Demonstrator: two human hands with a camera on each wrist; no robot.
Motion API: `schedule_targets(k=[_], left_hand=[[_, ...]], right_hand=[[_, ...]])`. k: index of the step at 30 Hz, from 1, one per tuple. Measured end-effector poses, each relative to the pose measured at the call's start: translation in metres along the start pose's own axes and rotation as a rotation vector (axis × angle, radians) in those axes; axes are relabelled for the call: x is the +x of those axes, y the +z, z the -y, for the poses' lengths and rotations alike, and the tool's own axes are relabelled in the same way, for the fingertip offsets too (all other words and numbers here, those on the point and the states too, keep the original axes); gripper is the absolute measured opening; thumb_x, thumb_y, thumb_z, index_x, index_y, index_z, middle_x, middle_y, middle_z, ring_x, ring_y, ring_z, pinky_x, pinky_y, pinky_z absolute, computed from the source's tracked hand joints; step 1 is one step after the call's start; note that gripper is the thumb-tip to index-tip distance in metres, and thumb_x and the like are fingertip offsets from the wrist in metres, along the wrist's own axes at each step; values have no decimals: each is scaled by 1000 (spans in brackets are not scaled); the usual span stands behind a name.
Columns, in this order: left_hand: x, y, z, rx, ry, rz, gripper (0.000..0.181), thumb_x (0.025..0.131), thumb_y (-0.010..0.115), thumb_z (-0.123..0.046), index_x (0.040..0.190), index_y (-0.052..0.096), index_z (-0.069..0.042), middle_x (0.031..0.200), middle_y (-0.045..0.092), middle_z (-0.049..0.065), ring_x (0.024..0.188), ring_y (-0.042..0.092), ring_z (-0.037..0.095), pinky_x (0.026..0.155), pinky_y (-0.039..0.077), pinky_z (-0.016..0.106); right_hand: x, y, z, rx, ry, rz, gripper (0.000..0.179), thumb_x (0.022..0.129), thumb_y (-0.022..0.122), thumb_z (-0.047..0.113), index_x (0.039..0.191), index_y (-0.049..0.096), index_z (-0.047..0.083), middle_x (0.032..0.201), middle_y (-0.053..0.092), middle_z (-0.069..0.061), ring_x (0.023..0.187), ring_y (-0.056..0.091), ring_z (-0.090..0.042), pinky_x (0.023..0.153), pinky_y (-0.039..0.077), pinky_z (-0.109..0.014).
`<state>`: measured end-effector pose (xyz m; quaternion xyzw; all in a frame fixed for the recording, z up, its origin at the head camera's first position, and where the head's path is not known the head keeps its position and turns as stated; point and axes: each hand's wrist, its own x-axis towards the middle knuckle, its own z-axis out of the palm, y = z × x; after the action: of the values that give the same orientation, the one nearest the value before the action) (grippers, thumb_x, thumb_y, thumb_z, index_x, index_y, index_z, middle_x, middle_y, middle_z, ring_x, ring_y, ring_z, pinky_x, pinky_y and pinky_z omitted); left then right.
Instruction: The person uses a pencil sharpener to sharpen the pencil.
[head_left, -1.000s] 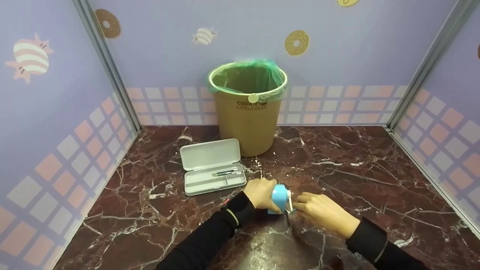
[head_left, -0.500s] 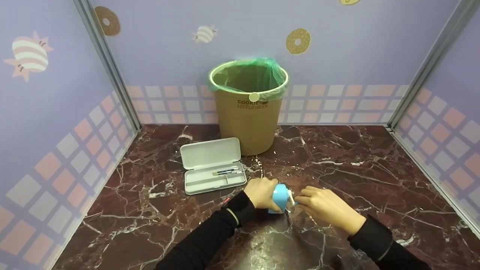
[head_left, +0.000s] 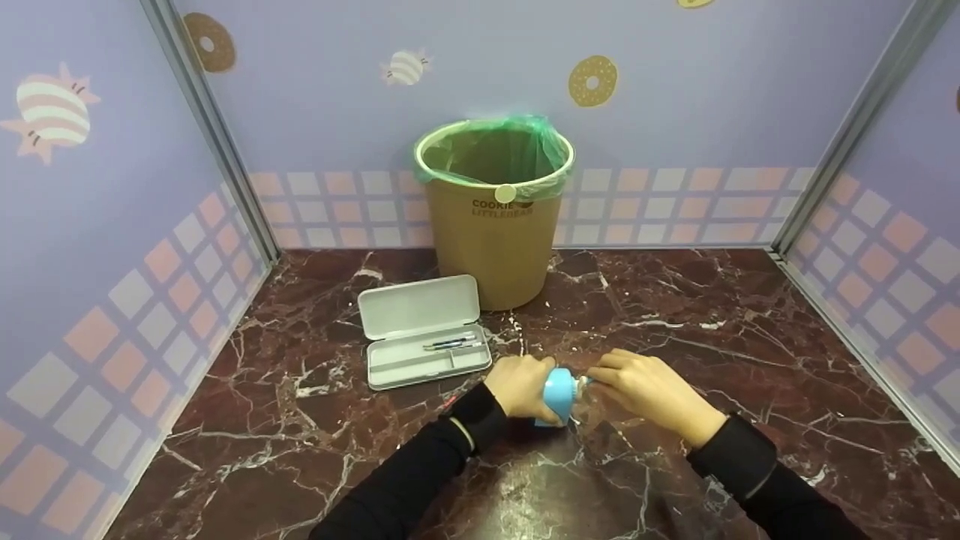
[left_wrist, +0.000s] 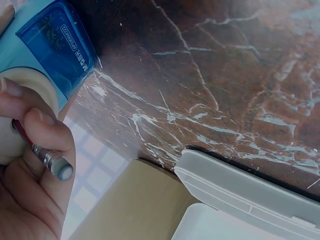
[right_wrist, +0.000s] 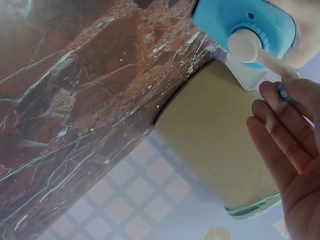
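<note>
My left hand [head_left: 519,386] grips a light-blue crank pencil sharpener [head_left: 559,395] low over the table. In the left wrist view, a pencil [left_wrist: 52,162] with a metal ferrule and worn eraser sticks out of the sharpener's pale round front, and my curled fingers lie around it. A clear blue shavings drawer [left_wrist: 59,44] shows there too. On the other side, my right hand [head_left: 649,390] pinches the blue knob [right_wrist: 283,93] at the end of the white crank arm [right_wrist: 270,62]; its other fingers are loosely bent.
An open white pencil case [head_left: 409,367] with a few pencils [head_left: 452,343] in it lies to the left on the marbled table [head_left: 315,450]. Behind stands a tan bin [head_left: 495,247] with a green liner [head_left: 551,146]. Patterned walls [head_left: 322,97] enclose the table.
My right hand has swung out and then upward with the crank, which has turned from pointing down to pointing toward the upper right. The left hand and sharpener stay in place.
</note>
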<state>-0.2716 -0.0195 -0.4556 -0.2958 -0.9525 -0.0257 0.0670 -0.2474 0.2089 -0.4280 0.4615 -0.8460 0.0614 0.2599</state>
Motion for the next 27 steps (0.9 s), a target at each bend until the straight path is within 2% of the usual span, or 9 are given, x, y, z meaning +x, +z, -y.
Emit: schedule_targets(k=[11,16,21,27], left_hand=[[0,1,0,-6,17,-20,68,62,90,-61,106,66,-15,91,76,1,77,73,20,64,57,35],[0,3,2,-27,29,-12,70,62,90,-61,110,66,-16,93,76,1,79,73,20,65,57,34],[-1,4,3,-37,32,-13,71,62,90,-61,111,66,-15,92,75,1,78,73,20,65,57,34],[0,6,2,-25,31,-21,72,62,89,-62,112,66,-16,91,75,0,78,73,19,65,57,34]], right_hand=[[8,8,-10,-69,30,17,17,82,81,12,98,76,7,88,69,-4,77,65,-17,64,57,-31],[13,12,-14,-82,71,75,18,84,81,13,100,76,6,93,71,-6,82,68,-21,66,59,-33],[18,16,-18,-70,95,118,13,85,78,8,98,76,7,90,70,-7,78,67,-22,61,57,-36],[20,26,-24,-57,115,127,13,82,77,3,94,76,7,84,68,-7,74,63,-23,59,54,-37]])
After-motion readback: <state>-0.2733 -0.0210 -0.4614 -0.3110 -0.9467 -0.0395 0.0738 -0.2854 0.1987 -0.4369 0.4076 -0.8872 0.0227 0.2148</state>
